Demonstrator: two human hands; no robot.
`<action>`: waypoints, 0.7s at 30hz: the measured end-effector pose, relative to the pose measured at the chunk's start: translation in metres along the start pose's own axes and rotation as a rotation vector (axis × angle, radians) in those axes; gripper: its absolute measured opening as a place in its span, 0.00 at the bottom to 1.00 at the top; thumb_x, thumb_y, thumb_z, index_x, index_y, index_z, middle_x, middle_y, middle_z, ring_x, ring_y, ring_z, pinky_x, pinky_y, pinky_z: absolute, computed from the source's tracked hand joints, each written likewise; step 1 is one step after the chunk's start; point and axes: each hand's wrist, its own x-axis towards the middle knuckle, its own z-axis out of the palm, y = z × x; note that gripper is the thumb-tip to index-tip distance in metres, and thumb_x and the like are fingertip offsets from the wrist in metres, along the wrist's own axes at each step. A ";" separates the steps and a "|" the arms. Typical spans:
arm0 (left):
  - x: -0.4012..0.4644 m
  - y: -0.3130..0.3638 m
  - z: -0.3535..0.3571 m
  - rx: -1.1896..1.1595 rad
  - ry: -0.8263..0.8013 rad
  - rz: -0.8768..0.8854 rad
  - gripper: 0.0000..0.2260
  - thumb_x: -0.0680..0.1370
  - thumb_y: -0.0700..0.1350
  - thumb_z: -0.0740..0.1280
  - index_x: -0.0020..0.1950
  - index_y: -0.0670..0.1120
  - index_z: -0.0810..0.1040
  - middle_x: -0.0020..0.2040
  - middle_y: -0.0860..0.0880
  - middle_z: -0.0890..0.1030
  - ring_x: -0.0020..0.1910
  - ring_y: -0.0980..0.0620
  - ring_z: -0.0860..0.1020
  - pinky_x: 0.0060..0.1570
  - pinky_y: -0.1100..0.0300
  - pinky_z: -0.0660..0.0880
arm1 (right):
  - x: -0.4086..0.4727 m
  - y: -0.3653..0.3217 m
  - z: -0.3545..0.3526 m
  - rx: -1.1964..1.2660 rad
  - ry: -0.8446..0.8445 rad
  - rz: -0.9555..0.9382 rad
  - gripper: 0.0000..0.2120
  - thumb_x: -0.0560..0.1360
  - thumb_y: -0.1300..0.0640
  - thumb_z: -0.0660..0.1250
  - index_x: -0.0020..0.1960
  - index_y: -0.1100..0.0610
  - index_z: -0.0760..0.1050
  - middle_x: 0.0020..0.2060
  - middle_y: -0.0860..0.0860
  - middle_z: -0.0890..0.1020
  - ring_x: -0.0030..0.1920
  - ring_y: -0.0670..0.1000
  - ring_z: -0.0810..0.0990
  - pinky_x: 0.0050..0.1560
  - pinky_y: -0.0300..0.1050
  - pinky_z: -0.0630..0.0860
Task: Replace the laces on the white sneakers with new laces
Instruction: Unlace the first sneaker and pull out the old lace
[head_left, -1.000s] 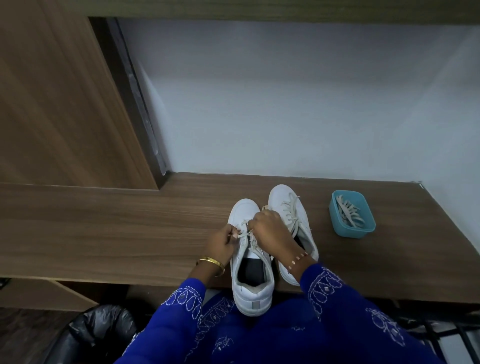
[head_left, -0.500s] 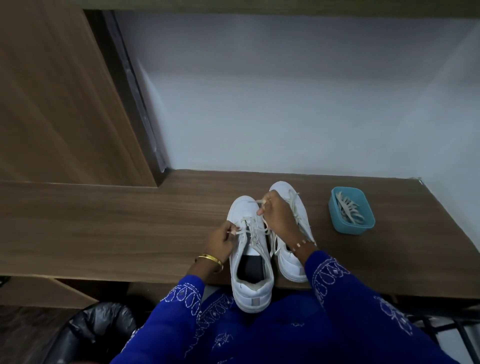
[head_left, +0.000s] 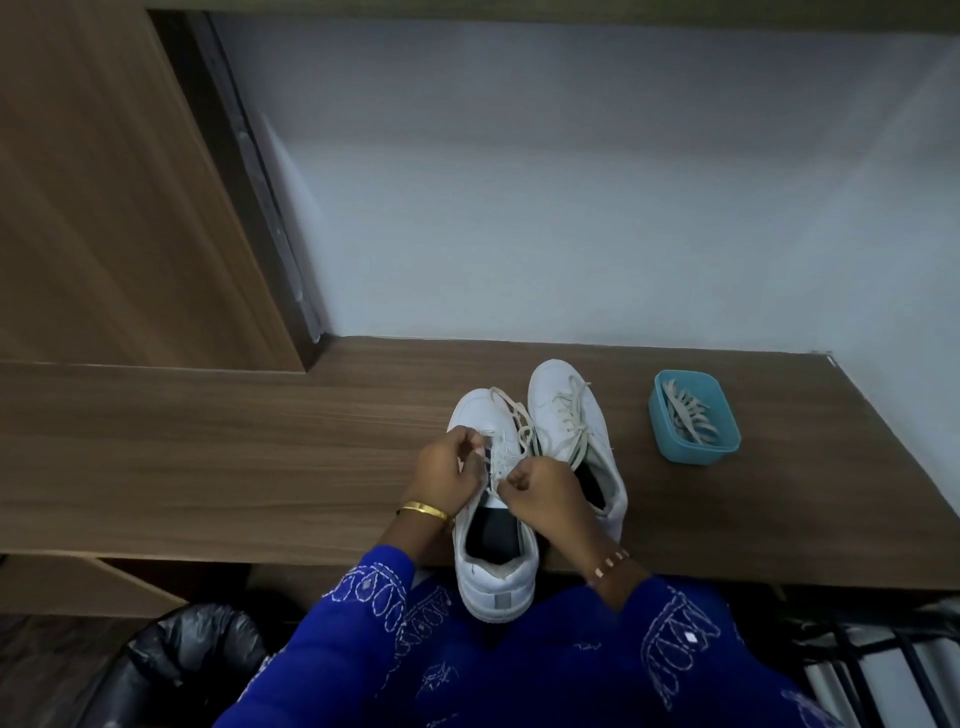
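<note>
Two white sneakers stand side by side on the wooden desk (head_left: 218, 457). The left sneaker (head_left: 493, 566) overhangs the front edge, its heel toward me. My left hand (head_left: 447, 470) pinches its cream lace (head_left: 506, 426) on the left side of the eyelets. My right hand (head_left: 540, 496) pinches the same lace on the right side, over the tongue. A loose length of the lace loops forward over the toe. The right sneaker (head_left: 569, 410) lies behind my right hand, its lace slack. A teal box (head_left: 693, 415) to the right holds several cream laces (head_left: 685, 413).
A white wall rises behind the desk. A wooden cabinet panel (head_left: 104, 197) stands at the left. Below the desk's front edge sit a black bin bag (head_left: 192, 660) at the left and a dark metal rack (head_left: 857, 654) at the right.
My right hand has come back from above the toe toward me, down to the tongue, leaving a lace loop on the toe. My left hand has shifted slightly forward.
</note>
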 end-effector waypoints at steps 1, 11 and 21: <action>0.000 0.001 0.000 0.044 -0.021 0.016 0.07 0.73 0.34 0.63 0.50 0.38 0.79 0.46 0.46 0.82 0.42 0.54 0.77 0.39 0.74 0.64 | 0.003 -0.001 -0.002 0.007 -0.020 0.007 0.13 0.71 0.56 0.67 0.38 0.67 0.75 0.34 0.59 0.79 0.36 0.53 0.76 0.37 0.45 0.70; 0.005 -0.012 0.001 0.270 -0.091 -0.058 0.07 0.74 0.36 0.67 0.49 0.38 0.83 0.46 0.40 0.84 0.46 0.45 0.80 0.43 0.65 0.66 | 0.010 -0.006 -0.005 -0.303 -0.128 -0.108 0.17 0.70 0.63 0.65 0.29 0.57 0.58 0.27 0.50 0.64 0.29 0.49 0.65 0.26 0.40 0.57; 0.009 -0.024 -0.011 -1.095 0.127 -0.895 0.12 0.81 0.36 0.53 0.40 0.39 0.71 0.41 0.39 0.77 0.39 0.45 0.79 0.33 0.59 0.79 | 0.010 0.006 0.001 -0.225 -0.074 -0.029 0.18 0.69 0.65 0.63 0.28 0.57 0.56 0.26 0.50 0.63 0.33 0.53 0.68 0.27 0.42 0.57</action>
